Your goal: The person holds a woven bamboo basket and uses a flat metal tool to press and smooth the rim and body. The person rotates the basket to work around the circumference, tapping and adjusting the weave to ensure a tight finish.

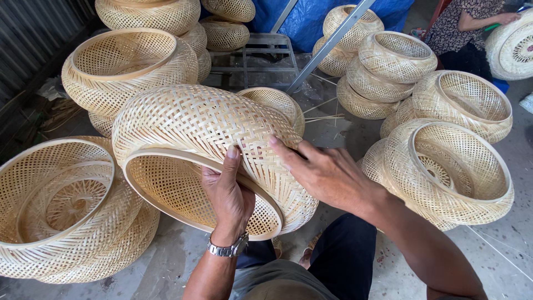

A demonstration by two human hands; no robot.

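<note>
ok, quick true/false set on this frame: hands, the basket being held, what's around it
1. The left hand grips the rim of a woven bamboo basket, thumb on the outside. True.
2. The right hand hangs free, touching nothing. False: its fingers rest flat on the basket's woven side.
3. The held basket's opening is tilted toward the camera. True.
4. A wristwatch sits on the right wrist. False: the metal wristwatch is on the left wrist.
5. Similar baskets are piled on both sides of the person. True.
6. Nobody else is in view. False: another person sits at the upper right with a basket.
</note>
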